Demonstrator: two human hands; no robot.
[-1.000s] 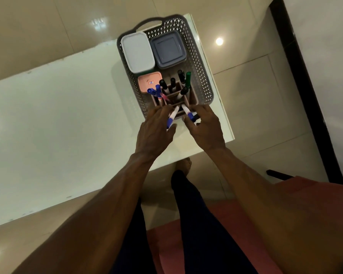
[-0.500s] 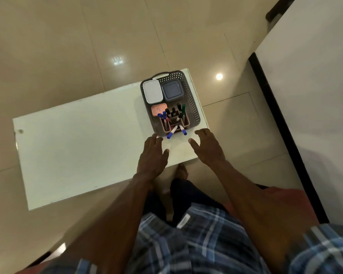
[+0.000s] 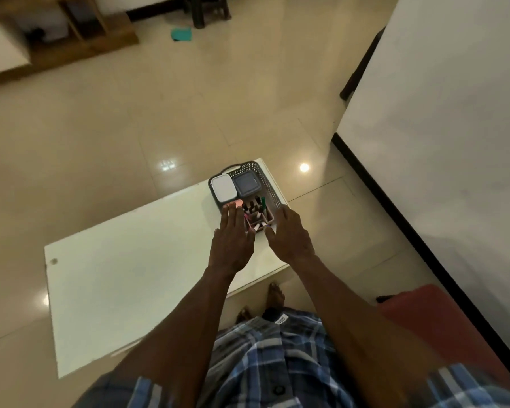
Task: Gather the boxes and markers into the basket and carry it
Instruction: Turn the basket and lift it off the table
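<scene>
A grey perforated basket (image 3: 268,184) stands at the far right corner of the white low table (image 3: 124,278). Inside it lie a white box (image 3: 224,188), a grey box (image 3: 246,183) and a small pink box (image 3: 238,203), partly hidden by my left fingers. Several markers (image 3: 256,208) stand in a pink holder (image 3: 270,219) at the basket's near end. My left hand (image 3: 231,240) hovers open over the basket's near left side. My right hand (image 3: 289,235) is open at its near right side. Whether either hand touches the basket is unclear.
The table sits on a glossy tiled floor. A white wall with a dark skirting (image 3: 395,213) runs along the right. A red seat (image 3: 442,322) is at the lower right. Wooden furniture (image 3: 80,39) and a teal object (image 3: 181,33) lie far back.
My hands let go of the markers and drew back, then came forward to both sides of the basket's near end. The view rose far above the table.
</scene>
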